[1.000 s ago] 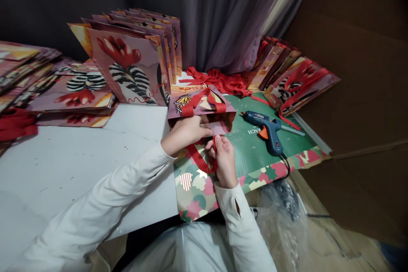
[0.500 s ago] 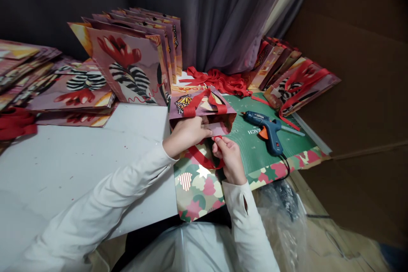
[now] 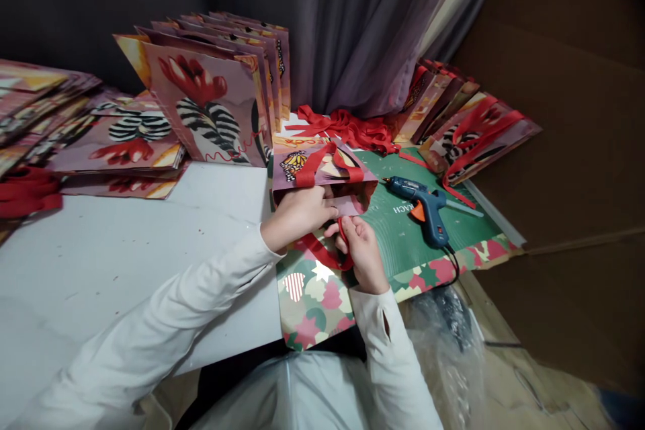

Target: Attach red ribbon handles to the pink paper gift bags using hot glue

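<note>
A paper gift bag [image 3: 327, 160] with a butterfly print lies in front of me, its opening facing me and a red ribbon handle looped on its upper side. My left hand [image 3: 302, 208] is closed at the mouth of the bag, gripping its near edge; some fingers are hidden inside. Just to the right, my right hand [image 3: 363, 247] pinches the end of a red ribbon [image 3: 322, 252], which curves below the bag's edge. A blue glue gun [image 3: 426, 205] with an orange trigger lies right of the bag, apart from both hands.
Behind the bag is a heap of red ribbons [image 3: 353, 129]. Several bags [image 3: 211, 101] stand back left, beside flat stacks [image 3: 125, 141]. More handled bags [image 3: 478, 134] stand at the right near a brown cardboard panel [image 3: 569, 114]. The glue gun's cord [image 3: 456, 262] runs off the table's front edge.
My right hand has drawn back slightly from the bag's edge and turned, with the ribbon end now raised between its fingers. My left hand stays at the bag's mouth. The view shifted slightly.
</note>
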Action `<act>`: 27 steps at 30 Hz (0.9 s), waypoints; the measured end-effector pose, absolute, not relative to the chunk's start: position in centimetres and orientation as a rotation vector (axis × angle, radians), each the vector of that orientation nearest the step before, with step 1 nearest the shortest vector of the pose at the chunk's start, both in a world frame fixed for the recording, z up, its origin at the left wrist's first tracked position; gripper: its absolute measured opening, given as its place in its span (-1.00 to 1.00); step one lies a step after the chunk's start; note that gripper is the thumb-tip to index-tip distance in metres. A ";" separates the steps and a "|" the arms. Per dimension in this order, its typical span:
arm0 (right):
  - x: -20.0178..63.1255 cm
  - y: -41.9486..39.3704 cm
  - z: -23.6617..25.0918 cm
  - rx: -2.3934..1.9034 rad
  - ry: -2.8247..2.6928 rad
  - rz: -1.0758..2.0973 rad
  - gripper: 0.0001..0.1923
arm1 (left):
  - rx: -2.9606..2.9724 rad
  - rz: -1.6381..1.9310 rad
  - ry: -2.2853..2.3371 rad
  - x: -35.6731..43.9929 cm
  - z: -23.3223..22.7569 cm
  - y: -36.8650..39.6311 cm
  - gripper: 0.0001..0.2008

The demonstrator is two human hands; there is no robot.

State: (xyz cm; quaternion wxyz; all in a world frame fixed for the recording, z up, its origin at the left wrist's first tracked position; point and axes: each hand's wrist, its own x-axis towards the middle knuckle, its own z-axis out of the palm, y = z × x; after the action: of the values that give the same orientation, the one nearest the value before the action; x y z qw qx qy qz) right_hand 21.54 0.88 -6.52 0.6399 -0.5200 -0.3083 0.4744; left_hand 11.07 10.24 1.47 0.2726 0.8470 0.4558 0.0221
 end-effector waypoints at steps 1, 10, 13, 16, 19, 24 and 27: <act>21.6 0.9 -6.4 -1.179 -0.705 1.095 -0.58 | 2.276 0.060 1.224 11.0 1.4 10.2 -0.74; 21.8 1.2 -7.1 -1.166 -0.689 0.989 -0.59 | 2.258 0.080 1.190 10.9 1.5 10.3 -0.72; 21.4 1.3 -7.2 -1.170 -0.665 1.038 -0.60 | 2.268 0.088 1.177 11.0 1.0 10.3 -0.73; 21.5 1.1 -7.1 -1.195 -0.673 1.098 -0.58 | 2.344 0.015 1.142 11.0 0.8 9.9 -0.74; 21.9 1.0 -7.2 -1.221 -0.622 1.035 -0.57 | 2.483 -0.057 1.108 10.6 1.2 8.9 -0.75; 22.2 0.7 -8.4 -1.323 -0.626 1.016 -0.61 | 2.759 -0.195 1.208 9.1 1.7 6.9 -0.73; 22.2 0.7 -8.9 -1.503 -0.681 0.723 -0.67 | 2.841 -0.229 1.161 8.6 1.3 6.6 -0.66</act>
State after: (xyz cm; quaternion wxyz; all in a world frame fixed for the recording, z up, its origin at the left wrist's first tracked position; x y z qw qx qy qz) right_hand 22.21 0.71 -8.92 0.6212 -0.6537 -0.2962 0.3147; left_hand 8.58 6.64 1.29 0.0319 0.9227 0.3769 -0.0744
